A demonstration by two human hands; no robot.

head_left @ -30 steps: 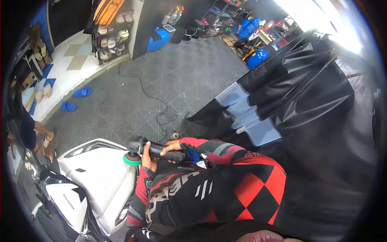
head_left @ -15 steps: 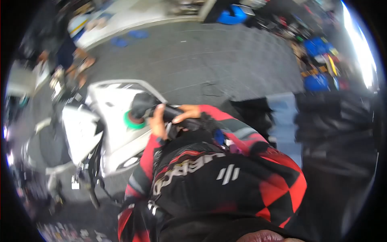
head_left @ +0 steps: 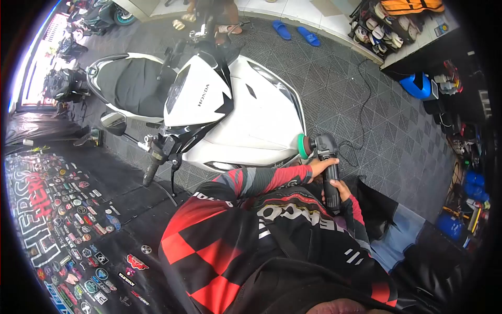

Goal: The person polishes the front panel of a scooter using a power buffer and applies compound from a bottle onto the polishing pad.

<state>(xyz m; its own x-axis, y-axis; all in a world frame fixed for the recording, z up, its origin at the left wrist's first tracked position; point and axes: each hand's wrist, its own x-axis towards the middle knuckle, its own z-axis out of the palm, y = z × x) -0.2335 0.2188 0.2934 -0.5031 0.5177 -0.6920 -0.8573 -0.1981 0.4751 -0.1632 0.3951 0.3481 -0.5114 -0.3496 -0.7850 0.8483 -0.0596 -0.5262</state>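
Observation:
A black power polisher [head_left: 326,157] with a green pad [head_left: 302,146] is held in both hands. My left hand [head_left: 323,166] wraps its body near the head, thumb along the top. Farther back, my right hand [head_left: 342,191] is closed around the rear handle. The pad stands on edge at the front lower end of a white Honda scooter [head_left: 261,115]; whether it touches the panel, I cannot tell. The scooter's black seat [head_left: 133,81], mirror [head_left: 114,123] and handlebar grip [head_left: 151,171] show on the left.
A black cord [head_left: 361,123] trails across the grey tiled floor [head_left: 387,152]. Blue slippers [head_left: 295,33] lie by the white ledge. Another person's legs [head_left: 230,14] are beyond the scooter. A sticker-covered black mat [head_left: 78,225] spreads at left. Blue containers [head_left: 473,186] sit at right.
The view has swung, so the scooter and polisher appear farther right and sharper. Both hands stay on the polisher, whose pad now sits at the scooter's front end.

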